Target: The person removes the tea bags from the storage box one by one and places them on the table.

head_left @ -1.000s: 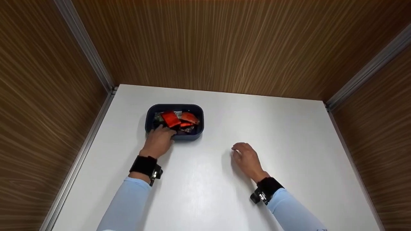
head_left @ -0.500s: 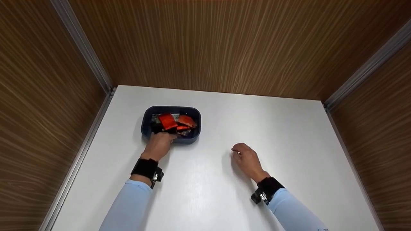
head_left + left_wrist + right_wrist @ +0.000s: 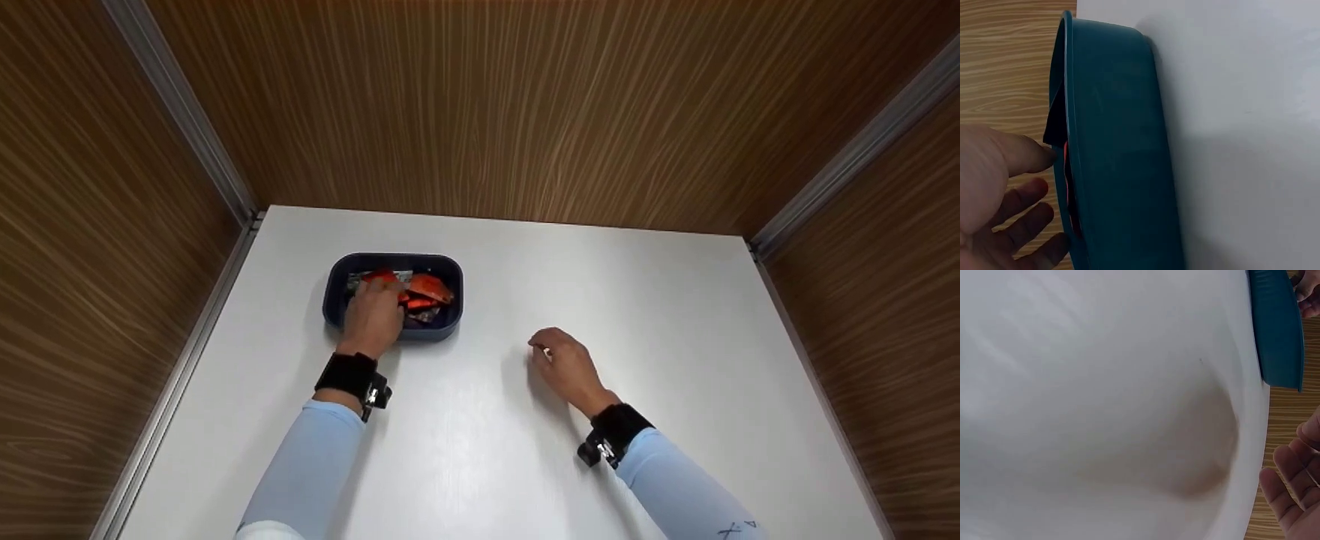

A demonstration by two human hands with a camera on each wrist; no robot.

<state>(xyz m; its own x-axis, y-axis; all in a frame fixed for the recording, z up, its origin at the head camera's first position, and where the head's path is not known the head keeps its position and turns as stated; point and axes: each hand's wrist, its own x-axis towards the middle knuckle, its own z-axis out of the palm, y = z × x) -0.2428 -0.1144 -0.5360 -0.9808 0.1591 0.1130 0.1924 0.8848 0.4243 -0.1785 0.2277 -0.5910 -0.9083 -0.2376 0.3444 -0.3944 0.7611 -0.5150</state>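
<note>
Reaching over the near wall of the dark blue box point(image 3: 429, 332), the left hand point(image 3: 373, 315) has its fingers loosely bent and spread, with no packet seen between thumb and fingers. It comes from above, probably because the walls leave the packets reachable only from the top. A red packet point(image 3: 382, 275) lies partly under the fingertips; whether they press it I cannot tell. Beside the hand, an orange packet point(image 3: 430, 288) rests on others in the pile, its long axis slanting from far left to near right. The box sits on the left of the table point(image 3: 480, 450), opening upward, its long side running left to right, roughly along the back edge. The right hand point(image 3: 568, 371), fingers relaxed and holding nothing, is well apart from the box, seemingly idle.
</note>
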